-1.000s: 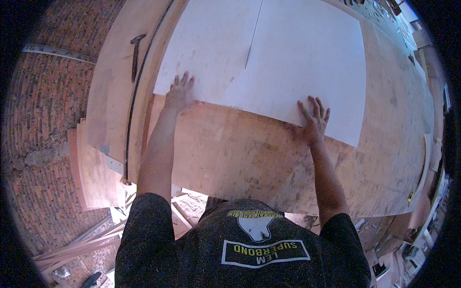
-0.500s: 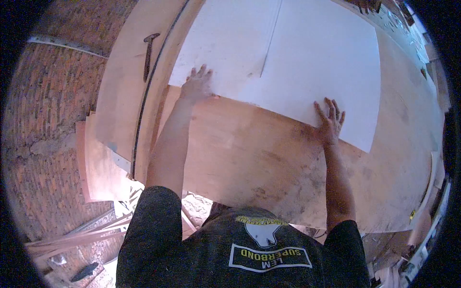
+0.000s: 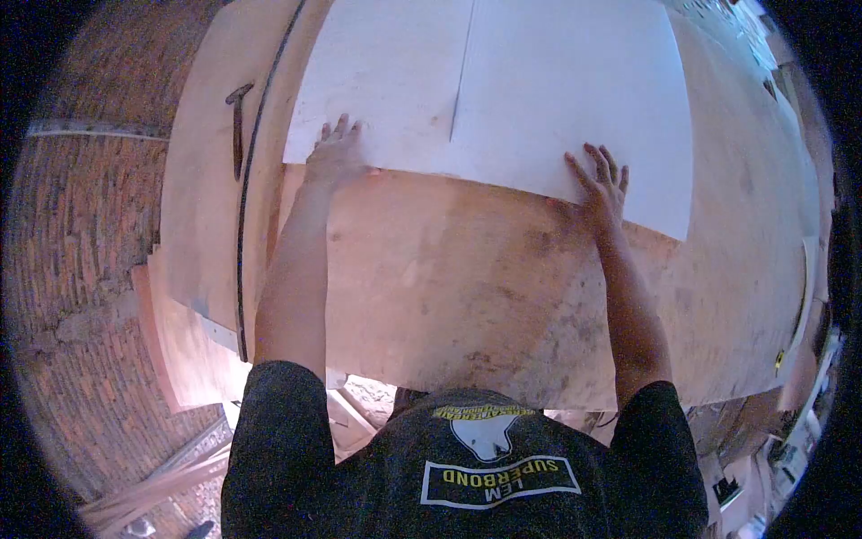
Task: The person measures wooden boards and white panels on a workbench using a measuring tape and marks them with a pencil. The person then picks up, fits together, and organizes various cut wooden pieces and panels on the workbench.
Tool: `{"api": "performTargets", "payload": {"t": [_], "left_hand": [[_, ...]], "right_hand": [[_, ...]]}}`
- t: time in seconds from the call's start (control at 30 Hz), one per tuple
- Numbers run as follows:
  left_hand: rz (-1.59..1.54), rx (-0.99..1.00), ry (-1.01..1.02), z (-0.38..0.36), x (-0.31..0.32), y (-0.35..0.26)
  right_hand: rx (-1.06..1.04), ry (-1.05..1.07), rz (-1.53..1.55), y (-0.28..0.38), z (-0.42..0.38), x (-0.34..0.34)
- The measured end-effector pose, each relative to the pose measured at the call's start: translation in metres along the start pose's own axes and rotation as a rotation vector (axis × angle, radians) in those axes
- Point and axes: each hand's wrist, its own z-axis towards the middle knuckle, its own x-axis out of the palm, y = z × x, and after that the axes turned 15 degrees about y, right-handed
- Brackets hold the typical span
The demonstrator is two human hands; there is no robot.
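Observation:
A large white sheet (image 3: 557, 81) lies on a wooden work surface (image 3: 431, 278), its near edge crossing the middle of the view. A thin dark line or slit runs down the sheet from the top. My left hand (image 3: 337, 154) rests flat on the sheet's near left corner, fingers apart. Near the right end of that same edge, my right hand (image 3: 602, 187) presses on the sheet with its fingers spread. Neither hand is wrapped around anything.
A hammer (image 3: 238, 130) lies on the board to the left, beyond a long dark strip (image 3: 254, 153). A brick wall (image 3: 81, 242) stands at far left. Wood pieces (image 3: 162, 481) lie low on the left. A yellow-marked strip (image 3: 779, 359) curves at the right edge.
The view has shifted, so the sheet, hammer and both hands appear further left. Both hands stay on the sheet's near edge, which looks more level now.

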Motion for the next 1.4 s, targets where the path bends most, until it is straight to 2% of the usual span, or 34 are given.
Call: {"api": "performTargets", "payload": {"t": [0.1,0.3,0.4,0.5,0.7,0.8,1.0,1.1,1.2,1.3,1.4], "left_hand": [[-0.056,0.004,0.014,-0.011,-0.015,-0.003],[-0.007,0.117,-0.131,0.016,0.001,0.013],[-0.060,0.034,-0.062,0.015,-0.013,0.003],[-0.071,0.061,-0.102,0.020,-0.013,0.005],[0.119,0.099,-0.158,0.060,0.020,0.030],[-0.001,0.025,-0.079,0.032,-0.021,0.004],[-0.016,-0.001,-0.039,0.024,-0.042,-0.008],[0.058,0.088,-0.182,0.052,-0.007,0.017],[0.034,0.008,-0.083,0.033,-0.028,0.001],[0.117,0.065,-0.166,0.057,-0.007,0.016],[0.165,-0.037,0.026,0.050,-0.036,0.000]], "right_hand": [[-0.006,-0.010,-0.020,-0.003,0.005,0.002],[-0.002,-0.020,0.000,-0.003,0.015,-0.005],[-0.003,-0.035,0.021,-0.006,0.020,-0.005],[-0.011,-0.045,-0.003,-0.012,0.026,0.002],[0.012,-0.022,-0.042,-0.014,0.034,-0.002],[0.013,-0.040,-0.064,-0.023,0.040,0.007],[0.010,-0.008,0.009,-0.017,0.040,-0.006],[0.009,-0.054,-0.032,-0.020,0.044,0.003],[0.018,-0.047,-0.038,-0.018,0.044,0.002],[0.017,-0.065,-0.148,-0.027,0.039,0.030],[0.020,-0.019,-0.007,-0.007,0.019,0.022]]}}
